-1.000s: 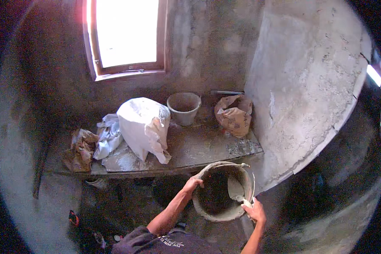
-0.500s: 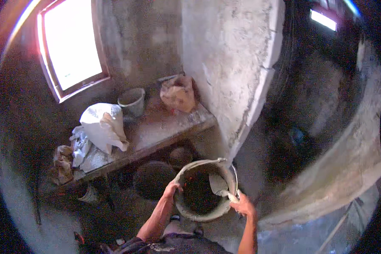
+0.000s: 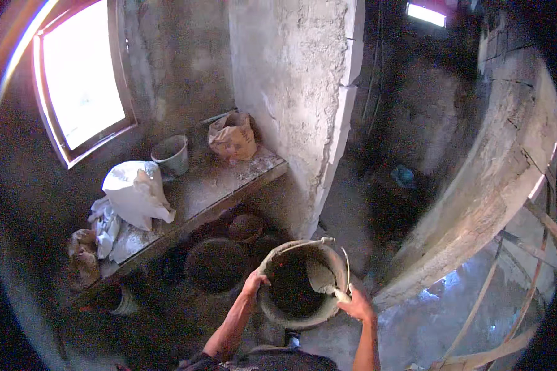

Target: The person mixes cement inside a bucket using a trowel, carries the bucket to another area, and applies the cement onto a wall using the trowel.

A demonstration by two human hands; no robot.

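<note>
A mortar-crusted bucket (image 3: 272,312) with a wire handle is held in front of me at the lower middle. My left hand (image 3: 254,282) grips the left side of its rim, fingers closed. At the bucket's right side my right hand (image 3: 353,303) is closed on the pale handle of a trowel (image 3: 322,275), against the rim. The trowel's grey blade lies inside the bucket, whose dark interior is hard to make out.
A ledge (image 3: 210,191) under the window (image 3: 74,80) bears white sacks (image 3: 130,188), a brown paper sack (image 3: 232,139) and a pail (image 3: 170,154). Dark tubs (image 3: 213,263) stand beneath. A wall edge (image 3: 331,148) borders a dim passage. Right are a rough wall (image 3: 495,173) and wooden slats (image 3: 476,324).
The view has swung rightward, bringing the passage and slats into sight, with the ledge now farther left. Both hands still hold the bucket and trowel, slightly lower and further left in the picture.
</note>
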